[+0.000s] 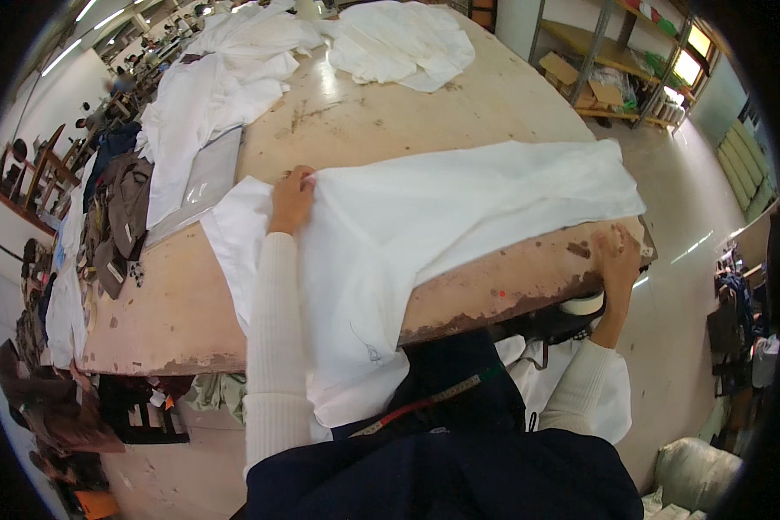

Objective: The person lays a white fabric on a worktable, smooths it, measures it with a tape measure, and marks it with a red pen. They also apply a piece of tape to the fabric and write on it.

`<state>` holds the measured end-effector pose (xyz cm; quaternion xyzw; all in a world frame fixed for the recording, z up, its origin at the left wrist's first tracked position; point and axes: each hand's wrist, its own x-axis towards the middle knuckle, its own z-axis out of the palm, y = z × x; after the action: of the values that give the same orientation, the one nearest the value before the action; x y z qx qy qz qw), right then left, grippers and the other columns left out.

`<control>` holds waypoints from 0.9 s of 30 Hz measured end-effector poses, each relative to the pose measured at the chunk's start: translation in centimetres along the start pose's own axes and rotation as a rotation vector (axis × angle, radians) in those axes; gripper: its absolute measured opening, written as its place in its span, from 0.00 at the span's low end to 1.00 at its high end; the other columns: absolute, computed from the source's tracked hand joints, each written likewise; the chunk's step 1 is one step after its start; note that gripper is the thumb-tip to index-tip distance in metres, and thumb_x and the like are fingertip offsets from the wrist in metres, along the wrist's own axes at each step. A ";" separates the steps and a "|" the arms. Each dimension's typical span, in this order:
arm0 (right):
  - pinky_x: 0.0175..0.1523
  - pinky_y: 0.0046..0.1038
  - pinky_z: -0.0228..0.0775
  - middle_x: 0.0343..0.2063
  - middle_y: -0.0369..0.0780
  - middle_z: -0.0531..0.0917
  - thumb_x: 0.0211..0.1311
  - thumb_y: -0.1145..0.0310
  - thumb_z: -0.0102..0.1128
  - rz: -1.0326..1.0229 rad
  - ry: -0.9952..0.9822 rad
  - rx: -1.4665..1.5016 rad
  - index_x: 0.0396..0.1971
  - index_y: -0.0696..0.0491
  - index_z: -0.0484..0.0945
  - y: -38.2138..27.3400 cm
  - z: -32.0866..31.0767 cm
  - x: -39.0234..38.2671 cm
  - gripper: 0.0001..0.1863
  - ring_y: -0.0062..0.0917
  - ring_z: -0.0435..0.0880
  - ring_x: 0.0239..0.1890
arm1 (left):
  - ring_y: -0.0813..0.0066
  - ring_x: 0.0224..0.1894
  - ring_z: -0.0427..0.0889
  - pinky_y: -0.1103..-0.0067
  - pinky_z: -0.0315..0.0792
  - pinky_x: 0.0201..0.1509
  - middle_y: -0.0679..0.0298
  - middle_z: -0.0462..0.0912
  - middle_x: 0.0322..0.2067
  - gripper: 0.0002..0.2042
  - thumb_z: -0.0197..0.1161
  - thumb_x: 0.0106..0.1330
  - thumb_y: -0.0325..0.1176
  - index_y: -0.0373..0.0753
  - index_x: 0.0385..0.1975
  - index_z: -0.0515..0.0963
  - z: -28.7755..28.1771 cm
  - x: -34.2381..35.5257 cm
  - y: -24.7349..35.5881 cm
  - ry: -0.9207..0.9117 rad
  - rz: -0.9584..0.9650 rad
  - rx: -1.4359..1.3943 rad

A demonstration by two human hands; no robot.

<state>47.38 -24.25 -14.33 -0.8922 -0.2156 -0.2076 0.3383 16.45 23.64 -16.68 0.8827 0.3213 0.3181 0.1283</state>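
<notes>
A white garment [364,225] lies across the near part of the table, one long sleeve-like part stretching right and another part hanging over the front edge toward me. Dark loose thread [373,351] shows on the hanging part. At its upper left, my left hand [293,201] is closed, pinching the cloth at a fold. My right hand [617,256] rests at the table's right front corner, just below the wide end of the long part. Its fingers are apart and hold nothing that I can see.
The worn wooden table [347,130] has a chipped front edge. White garments [399,43] are heaped at the far side, and brown ones [117,208] at the left. A clear plastic sheet [204,178] lies beside them. Metal shelves [611,61] stand at the back right. A tape measure [425,403] hangs before me.
</notes>
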 end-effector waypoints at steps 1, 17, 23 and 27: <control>0.52 0.34 0.66 0.44 0.48 0.78 0.56 0.60 0.62 -0.035 0.088 0.019 0.46 0.58 0.75 0.7 -0.3 -0.5 0.22 0.39 0.76 0.46 | 0.54 0.39 0.75 0.67 0.69 0.43 0.57 0.79 0.32 0.08 0.58 0.61 0.33 0.44 0.39 0.74 0.0 -0.3 -0.1 -0.011 0.032 -0.025; 0.38 0.37 0.72 0.39 0.44 0.75 0.53 0.75 0.52 -0.861 -0.825 0.699 0.42 0.55 0.72 -19.4 3.8 -6.6 0.14 0.42 0.78 0.37 | 0.67 0.31 0.77 0.76 0.72 0.35 0.58 0.75 0.32 0.11 0.60 0.56 0.25 0.36 0.39 0.70 -5.5 -14.3 22.8 -0.242 -0.043 -0.247; 0.37 0.32 0.71 0.35 0.42 0.76 0.54 0.75 0.54 -0.952 -0.723 0.659 0.37 0.57 0.73 -19.6 2.6 -8.2 0.09 0.38 0.78 0.35 | 0.74 0.24 0.77 0.81 0.71 0.28 0.60 0.77 0.29 0.08 0.61 0.56 0.23 0.36 0.36 0.74 -4.9 -15.2 21.4 -0.173 -0.042 -0.287; 0.37 0.30 0.72 0.36 0.41 0.77 0.55 0.74 0.55 -1.031 -0.756 0.514 0.36 0.57 0.74 -18.9 3.5 -8.9 0.09 0.36 0.79 0.34 | 0.76 0.21 0.77 0.81 0.71 0.27 0.62 0.78 0.26 0.06 0.62 0.56 0.24 0.36 0.33 0.76 -4.3 -15.4 21.3 -0.108 -0.052 -0.271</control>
<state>30.95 -11.17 -11.65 -0.5782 -0.7580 0.0413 0.2989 14.92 -2.51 -11.57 0.8645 0.2909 0.3071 0.2715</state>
